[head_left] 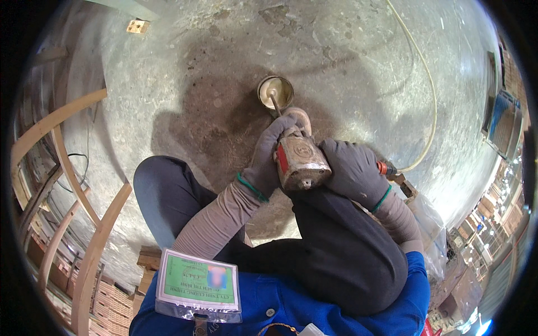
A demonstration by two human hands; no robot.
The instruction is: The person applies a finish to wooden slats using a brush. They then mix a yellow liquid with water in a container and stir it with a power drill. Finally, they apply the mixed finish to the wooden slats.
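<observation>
Both my gloved hands grip a worn metal air drill [302,159] with a red patch on its side. My left hand [270,147] closes round its front end. On the tool's right, my right hand [353,171] is wrapped round what seems to be the handle, mostly hidden by the glove. A thin rod [275,104] runs from the front of the drill into a small round can [259,89]. Inside the can is a cream-coloured liquid [274,88], and the rod's lower end is hidden in it. The can stands on the floor.
A pale air hose [430,106] curves over the concrete floor to a red fitting [384,168] beside my right hand. Curved wooden frame parts [67,168] stand at the left. A small wood block [138,26] lies at the far left. Clear plastic sheeting [431,224] is near my right elbow.
</observation>
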